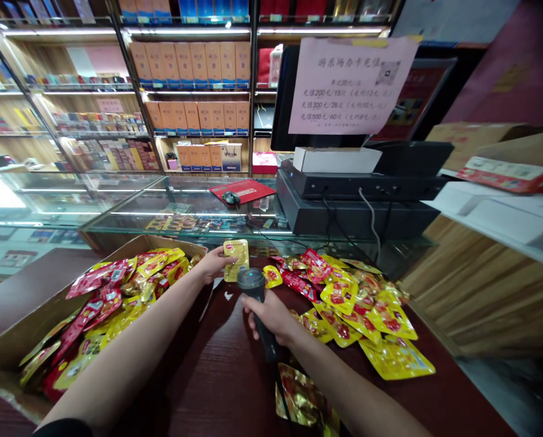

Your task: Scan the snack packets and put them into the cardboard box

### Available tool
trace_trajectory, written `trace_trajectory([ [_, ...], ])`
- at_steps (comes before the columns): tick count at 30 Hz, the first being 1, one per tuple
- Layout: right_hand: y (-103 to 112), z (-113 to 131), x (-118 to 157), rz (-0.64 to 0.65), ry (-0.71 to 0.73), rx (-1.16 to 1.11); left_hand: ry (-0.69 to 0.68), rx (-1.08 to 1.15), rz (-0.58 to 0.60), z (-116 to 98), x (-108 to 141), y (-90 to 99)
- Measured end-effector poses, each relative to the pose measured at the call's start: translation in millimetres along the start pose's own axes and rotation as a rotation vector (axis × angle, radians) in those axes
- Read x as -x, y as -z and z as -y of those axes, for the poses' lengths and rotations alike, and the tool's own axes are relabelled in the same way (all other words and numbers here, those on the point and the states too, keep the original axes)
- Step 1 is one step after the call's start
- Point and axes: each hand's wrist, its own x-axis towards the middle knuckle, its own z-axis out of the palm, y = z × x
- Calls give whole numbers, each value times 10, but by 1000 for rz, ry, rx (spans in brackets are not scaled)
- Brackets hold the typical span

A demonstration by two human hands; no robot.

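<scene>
We're pinching a gold foil snack packet (235, 260) in our left hand (214, 265) and gripping a black handheld barcode scanner (254, 297) closed in our right hand (269, 317), its head just near the packet, above a dark counter (198, 388), between a packet-filled cardboard box (34, 321) at left and a loose pile of red-and-yellow packets (357, 303) at right.

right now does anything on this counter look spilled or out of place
Yes: a heap of red-and-yellow snack packets lies loose on the dark counter outside the cardboard box, not packed in it, and a gold foil packet sits apart from the heap. The paper sign on the monitor also looks tilted.
</scene>
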Motion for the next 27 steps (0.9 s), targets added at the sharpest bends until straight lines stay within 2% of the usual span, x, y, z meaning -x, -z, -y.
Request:
trace_trajectory([
  [4, -8, 5, 1, 7, 21, -7, -11, -24, -32, 7, -1, -31],
  [7, -18, 40, 21, 22, 47, -19, -70, -51, -69, -35, 44, -92],
  [11, -48, 173, 84, 64, 122, -56, -220, -64, -35, -285, 208, -80],
  [13, -93, 281, 112, 80, 149, -55, -290, -100, -3, -502, 359, 47],
  [15, -178, 409, 127, 100, 168, -47, -358, -175, -27, -744, 565, 271],
  [18, -391, 608, 115, 142, 214, -58, -463, -375, -205, -1078, 950, 708],
  [21, -658, 752, 78, 229, 252, -69, -585, -589, -395, -1290, 1337, 1064],
  [24, -872, 792, 63, 317, 264, -64, -656, -654, -473, -1320, 1562, 1174],
  [27, -916, 746, 100, 325, 264, -74, -623, -632, -384, -1165, 1515, 1044],
])
